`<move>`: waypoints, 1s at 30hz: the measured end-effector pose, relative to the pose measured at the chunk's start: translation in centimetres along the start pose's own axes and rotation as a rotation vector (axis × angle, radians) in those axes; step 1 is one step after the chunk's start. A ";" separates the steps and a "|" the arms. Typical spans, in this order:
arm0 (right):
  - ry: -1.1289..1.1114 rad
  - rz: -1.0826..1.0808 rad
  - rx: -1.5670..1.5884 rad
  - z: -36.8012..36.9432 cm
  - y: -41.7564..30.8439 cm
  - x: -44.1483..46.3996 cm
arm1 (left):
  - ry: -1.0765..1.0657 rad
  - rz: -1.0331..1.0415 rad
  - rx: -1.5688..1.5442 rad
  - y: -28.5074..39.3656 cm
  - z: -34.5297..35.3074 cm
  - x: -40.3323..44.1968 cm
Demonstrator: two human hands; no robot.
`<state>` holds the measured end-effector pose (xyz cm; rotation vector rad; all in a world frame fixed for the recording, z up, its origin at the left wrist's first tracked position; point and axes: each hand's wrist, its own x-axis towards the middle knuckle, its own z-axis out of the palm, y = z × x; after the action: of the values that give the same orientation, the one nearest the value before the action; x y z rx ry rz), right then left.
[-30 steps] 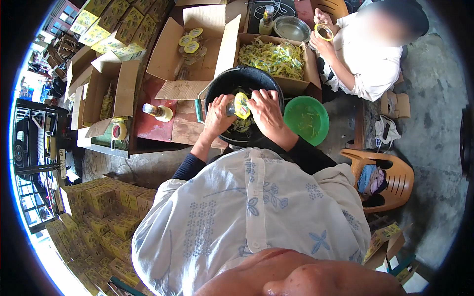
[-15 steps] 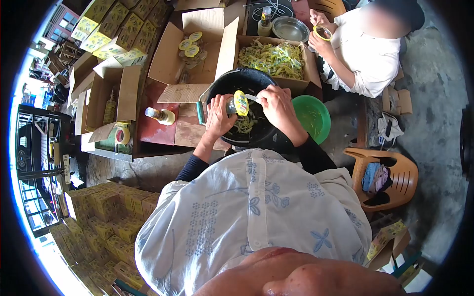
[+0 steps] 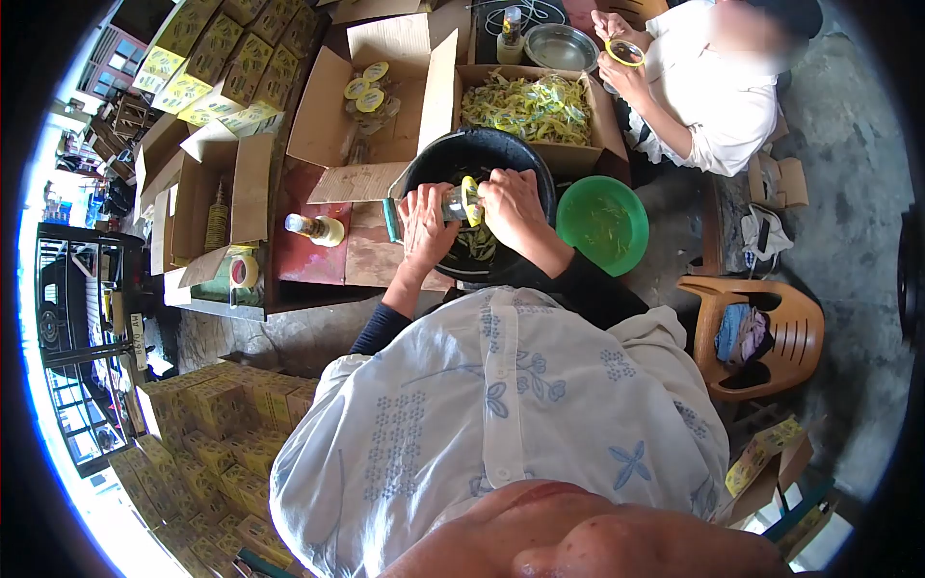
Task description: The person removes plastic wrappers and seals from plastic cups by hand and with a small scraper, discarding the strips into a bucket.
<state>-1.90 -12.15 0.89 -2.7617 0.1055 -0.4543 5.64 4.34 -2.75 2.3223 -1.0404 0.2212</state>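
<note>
My left hand (image 3: pixel 424 226) is wrapped round a clear plastic cup (image 3: pixel 455 204), tipped on its side above a black bucket (image 3: pixel 541 178). A yellow printed lid (image 3: pixel 471 200) covers the cup's mouth, facing right. My right hand (image 3: pixel 513 207) presses at that lid with curled fingers; whatever they grip is hidden behind the knuckles. Pale green strips (image 3: pixel 474 243) lie inside the bucket below the cup. Beside the bucket's left rim is its teal handle grip (image 3: pixel 391 220).
A green basin (image 3: pixel 628 252) stands right of the bucket. Behind are a carton of yellow-green scraps (image 3: pixel 525 111) and an open carton with lidded cups (image 3: pixel 370 89). A bottle (image 3: pixel 316 229) stands left. A co-worker (image 3: pixel 713 96) holds a yellow-rimmed cup (image 3: pixel 626 52). An orange chair (image 3: pixel 795 337) is at right.
My right hand has moved left and up against the lid, and the pale flat strip between its fingers and the lid no longer shows. The lid now faces more edge-on.
</note>
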 end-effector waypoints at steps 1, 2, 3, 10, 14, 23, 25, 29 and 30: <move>0.000 -0.002 0.000 0.1 0.1 -0.2 | 0.001 -0.001 0.001 0.0 0.0 0.0; -0.018 0.002 -0.002 0.1 0.2 -0.4 | 0.009 0.008 0.001 0.1 -0.1 0.1; -0.035 0.006 -0.004 0.2 0.3 -0.5 | 0.016 0.018 0.002 0.1 -0.1 0.0; 0.016 0.003 -0.010 1.6 0.3 -0.7 | -0.019 0.013 0.032 0.2 -0.1 0.0; 0.038 -0.010 -0.019 1.2 1.1 -1.5 | 0.010 -0.063 -0.013 0.0 0.1 0.2; 0.045 0.036 0.052 -0.4 3.3 -2.8 | -0.057 -0.046 0.066 0.0 0.4 0.3; 0.082 0.082 0.086 -0.7 4.6 -3.4 | -0.111 -0.061 0.081 0.0 0.6 0.2; 0.124 0.118 0.081 -0.3 6.8 -5.1 | -0.223 -0.062 0.122 0.1 0.4 0.2; 0.087 0.134 0.054 -0.2 6.9 -5.5 | -0.185 -0.053 0.141 0.0 0.8 0.0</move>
<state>-7.26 -18.00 -2.96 -2.6615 0.2933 -0.5329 5.60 3.91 -3.41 2.5330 -1.0806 0.0609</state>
